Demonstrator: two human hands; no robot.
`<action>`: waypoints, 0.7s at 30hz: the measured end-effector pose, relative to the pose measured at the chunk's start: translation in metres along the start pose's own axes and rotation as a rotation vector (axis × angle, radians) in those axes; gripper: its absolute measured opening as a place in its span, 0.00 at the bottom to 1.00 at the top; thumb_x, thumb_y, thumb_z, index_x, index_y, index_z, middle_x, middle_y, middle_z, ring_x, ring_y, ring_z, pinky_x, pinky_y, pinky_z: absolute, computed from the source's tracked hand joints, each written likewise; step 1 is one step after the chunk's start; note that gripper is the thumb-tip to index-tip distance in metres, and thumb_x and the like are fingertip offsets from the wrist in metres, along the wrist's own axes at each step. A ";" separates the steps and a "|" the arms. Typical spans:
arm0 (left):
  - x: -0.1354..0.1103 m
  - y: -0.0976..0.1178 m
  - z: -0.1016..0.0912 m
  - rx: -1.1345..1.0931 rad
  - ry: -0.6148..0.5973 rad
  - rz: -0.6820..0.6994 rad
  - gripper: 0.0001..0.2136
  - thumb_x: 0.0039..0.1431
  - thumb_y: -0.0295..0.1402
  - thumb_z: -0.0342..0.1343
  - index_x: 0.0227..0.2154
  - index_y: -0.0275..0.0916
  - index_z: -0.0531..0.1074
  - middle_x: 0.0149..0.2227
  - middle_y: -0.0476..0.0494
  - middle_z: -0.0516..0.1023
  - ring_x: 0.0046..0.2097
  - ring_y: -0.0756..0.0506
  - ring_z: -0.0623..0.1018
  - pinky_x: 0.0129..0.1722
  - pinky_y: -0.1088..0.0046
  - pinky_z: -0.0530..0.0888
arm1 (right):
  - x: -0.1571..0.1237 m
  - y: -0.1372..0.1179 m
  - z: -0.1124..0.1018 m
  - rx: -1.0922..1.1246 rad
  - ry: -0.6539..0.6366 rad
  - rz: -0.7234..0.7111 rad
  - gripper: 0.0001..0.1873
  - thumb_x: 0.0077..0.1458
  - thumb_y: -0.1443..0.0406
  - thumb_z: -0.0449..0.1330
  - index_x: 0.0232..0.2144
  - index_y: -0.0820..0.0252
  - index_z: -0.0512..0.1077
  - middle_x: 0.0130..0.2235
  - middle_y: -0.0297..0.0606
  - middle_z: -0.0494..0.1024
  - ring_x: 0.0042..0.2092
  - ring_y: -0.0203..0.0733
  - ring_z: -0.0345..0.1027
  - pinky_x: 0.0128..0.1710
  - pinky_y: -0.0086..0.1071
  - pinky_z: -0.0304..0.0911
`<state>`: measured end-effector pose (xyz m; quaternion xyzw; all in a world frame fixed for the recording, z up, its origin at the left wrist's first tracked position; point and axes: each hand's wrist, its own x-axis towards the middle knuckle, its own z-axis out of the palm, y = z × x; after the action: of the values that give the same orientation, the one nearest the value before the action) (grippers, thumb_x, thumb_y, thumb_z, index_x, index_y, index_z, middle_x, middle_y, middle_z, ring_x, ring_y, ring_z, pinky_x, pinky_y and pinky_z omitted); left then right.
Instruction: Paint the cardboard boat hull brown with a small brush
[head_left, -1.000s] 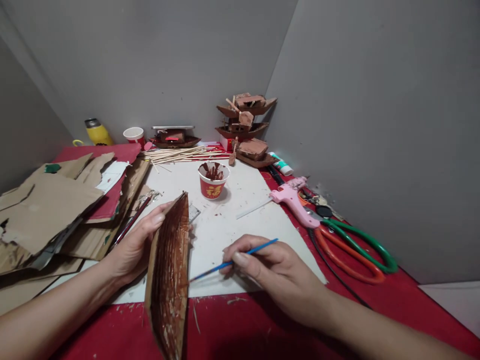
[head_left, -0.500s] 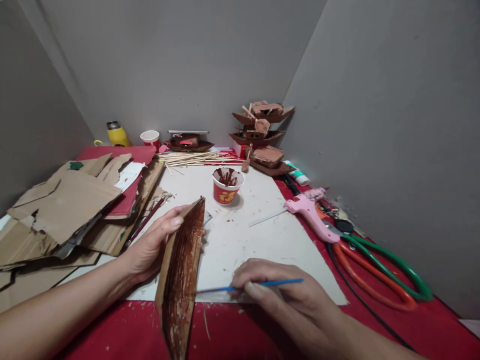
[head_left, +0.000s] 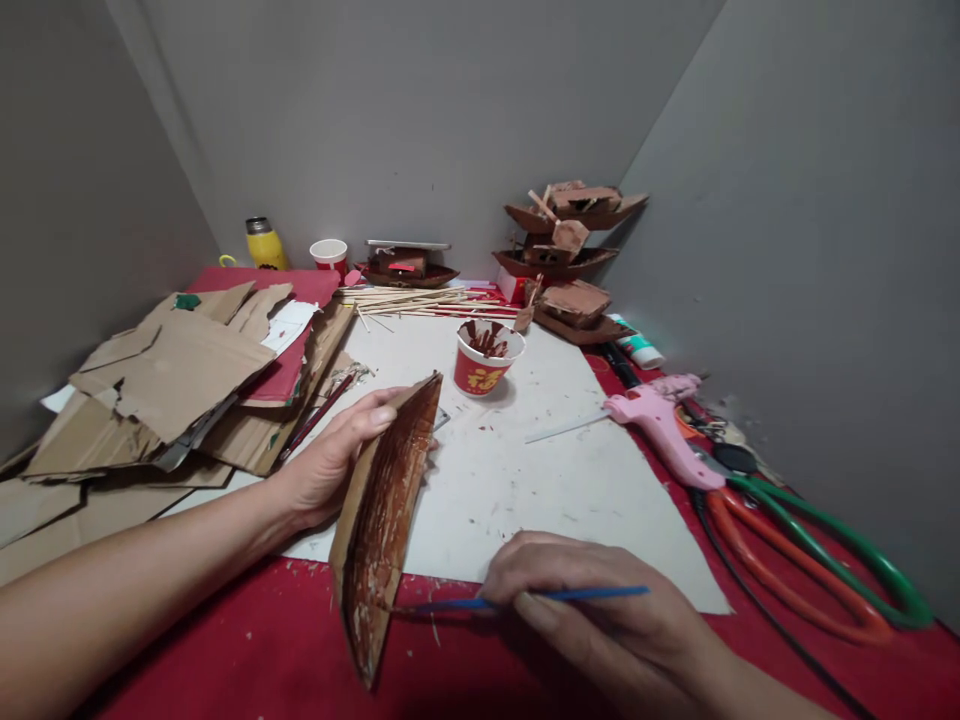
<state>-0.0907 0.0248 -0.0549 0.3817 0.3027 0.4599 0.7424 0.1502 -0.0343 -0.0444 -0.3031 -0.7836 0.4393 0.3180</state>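
While the left hand [head_left: 341,455] grips a model boat [head_left: 401,485] at a tilt over the near edge of a white sheet [head_left: 570,480], the right hand [head_left: 585,600] pinches a thin blue paintbrush [head_left: 465,604], its tip at the boat's lower inner wall. Brown covers much of the inside; pale flecks near the lower end suggest an incomplete coat, and the left outer side looks bare. A stained paper cup [head_left: 487,376] stands on the sheet, above red cloth [head_left: 270,650]; gray walls [head_left: 405,120] enclose the table.
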 end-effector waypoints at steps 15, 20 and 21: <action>0.000 0.001 -0.001 -0.004 0.041 0.027 0.20 0.54 0.42 0.63 0.48 0.40 0.75 0.43 0.41 0.82 0.40 0.44 0.80 0.40 0.69 0.74 | -0.001 0.005 0.002 0.010 0.117 -0.053 0.10 0.64 0.67 0.55 0.39 0.51 0.77 0.33 0.37 0.81 0.34 0.40 0.76 0.35 0.28 0.71; 0.000 0.000 -0.002 -0.024 0.042 -0.003 0.23 0.53 0.45 0.63 0.49 0.39 0.73 0.38 0.39 0.83 0.35 0.45 0.80 0.34 0.70 0.74 | -0.002 0.006 0.006 -0.005 0.087 -0.060 0.10 0.63 0.70 0.55 0.38 0.53 0.76 0.32 0.37 0.81 0.33 0.39 0.76 0.34 0.27 0.70; 0.000 0.000 -0.001 -0.029 0.043 0.000 0.23 0.53 0.44 0.63 0.49 0.39 0.72 0.38 0.39 0.83 0.35 0.45 0.80 0.34 0.71 0.74 | -0.002 0.005 0.007 0.002 0.051 -0.038 0.11 0.63 0.69 0.54 0.36 0.55 0.76 0.31 0.37 0.81 0.32 0.39 0.75 0.33 0.27 0.70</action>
<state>-0.0918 0.0248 -0.0559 0.3608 0.3118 0.4724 0.7413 0.1469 -0.0370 -0.0519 -0.2990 -0.7804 0.4261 0.3465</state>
